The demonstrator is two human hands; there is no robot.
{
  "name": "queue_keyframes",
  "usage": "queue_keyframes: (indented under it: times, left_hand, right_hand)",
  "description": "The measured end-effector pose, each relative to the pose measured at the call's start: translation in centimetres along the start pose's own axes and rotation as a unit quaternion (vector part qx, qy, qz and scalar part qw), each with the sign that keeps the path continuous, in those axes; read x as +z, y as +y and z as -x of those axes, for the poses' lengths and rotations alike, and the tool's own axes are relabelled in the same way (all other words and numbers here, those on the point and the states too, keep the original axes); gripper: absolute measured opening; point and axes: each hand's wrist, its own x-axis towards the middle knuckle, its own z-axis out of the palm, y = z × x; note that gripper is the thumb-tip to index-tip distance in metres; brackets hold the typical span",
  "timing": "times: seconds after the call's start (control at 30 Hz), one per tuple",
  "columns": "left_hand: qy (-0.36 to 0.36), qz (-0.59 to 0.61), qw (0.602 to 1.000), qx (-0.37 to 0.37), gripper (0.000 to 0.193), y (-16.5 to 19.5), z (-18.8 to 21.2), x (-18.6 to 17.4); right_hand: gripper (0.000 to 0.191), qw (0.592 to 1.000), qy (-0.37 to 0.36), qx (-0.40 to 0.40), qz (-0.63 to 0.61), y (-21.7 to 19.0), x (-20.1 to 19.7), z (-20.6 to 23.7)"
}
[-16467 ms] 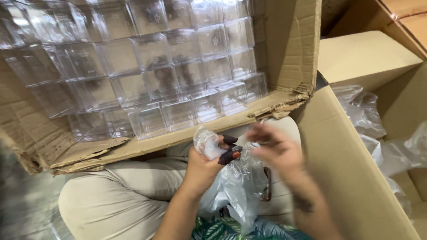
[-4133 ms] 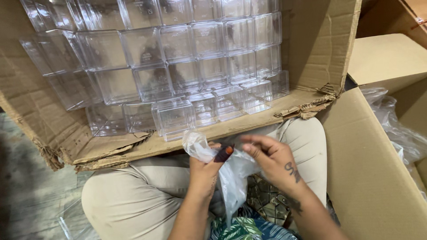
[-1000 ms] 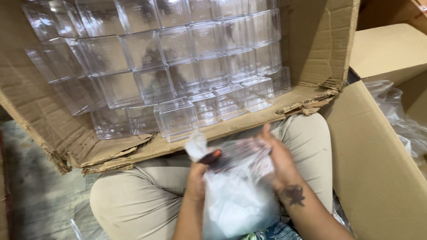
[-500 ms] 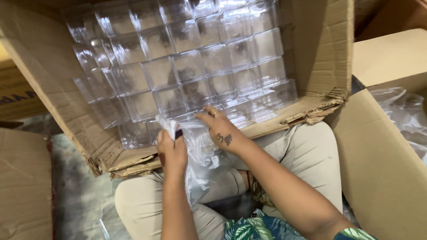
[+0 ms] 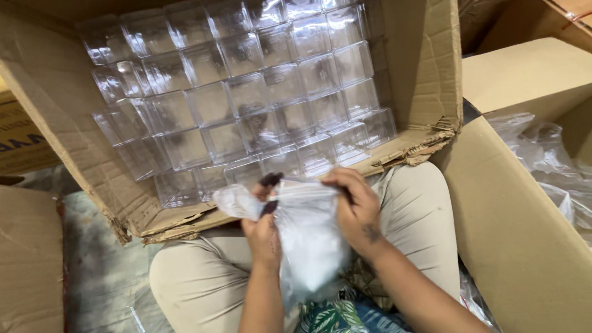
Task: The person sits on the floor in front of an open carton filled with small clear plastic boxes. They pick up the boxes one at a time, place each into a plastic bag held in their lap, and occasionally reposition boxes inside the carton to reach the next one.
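The person sits with the knees in beige trousers (image 5: pixel 203 277) under an open cardboard box (image 5: pixel 74 117), and both hands work on a clear plastic bag (image 5: pixel 311 246) at the middle of the view, over the lap. The left hand (image 5: pixel 262 231) is at 9 o'clock from the bag; its fingers (image 5: pixel 269 180) are closed on the upper edge of the bag, where the plastic is bunched. The right hand (image 5: pixel 357 206) is at 3 o'clock from the bag, and its fingers are also closed on the top edge, so the bag hangs down between the two hands. What is inside the bag cannot be told. At 12 o'clock from the hands, the cardboard box holds rows of clear plastic cubes (image 5: pixel 246 92), packed close together. At 3 o'clock, a second cardboard box (image 5: pixel 524 234) holds more crumpled clear bags (image 5: pixel 542 148).
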Motion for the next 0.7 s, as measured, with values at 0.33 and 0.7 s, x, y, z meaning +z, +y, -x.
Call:
queue_keyframes:
  times: [0.33, 0.7]
  left_hand:
    - [-0.112, 0.068, 0.966, -0.223, 0.031, -8.9, 6.8, 13.4]
    - [-0.158, -0.091, 0.924, -0.337, 0.029, -12.3, 5.2, 17.9]
  right_hand:
    - [0.031, 0.968, 0.183, 0.085, 0.147, -0.5, -14.8, 7.3]
    - [0.031, 0.934, 0.205, 0.264, 0.124, 1.8, -20.5, 7.9]
